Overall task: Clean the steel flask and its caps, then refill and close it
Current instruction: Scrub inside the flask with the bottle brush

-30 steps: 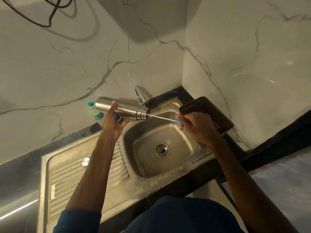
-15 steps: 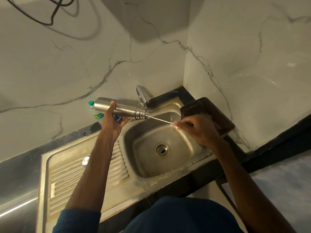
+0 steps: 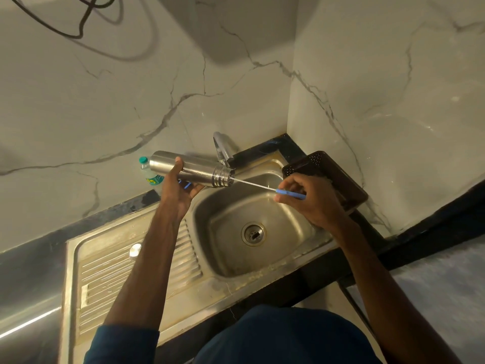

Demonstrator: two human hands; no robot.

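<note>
Flask sideways over sink, brush in mouth (tap, plastic bottle behind)

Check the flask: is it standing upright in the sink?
No, the left hand holds the flask lying sideways above the sink, its open mouth facing the brush.

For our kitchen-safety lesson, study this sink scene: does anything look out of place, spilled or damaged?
Nothing is spilled or broken. One oddity: a black cable hangs in loose loops above the sink, which seems risky near water. The steel flask held sideways simply suits brushing.
</note>
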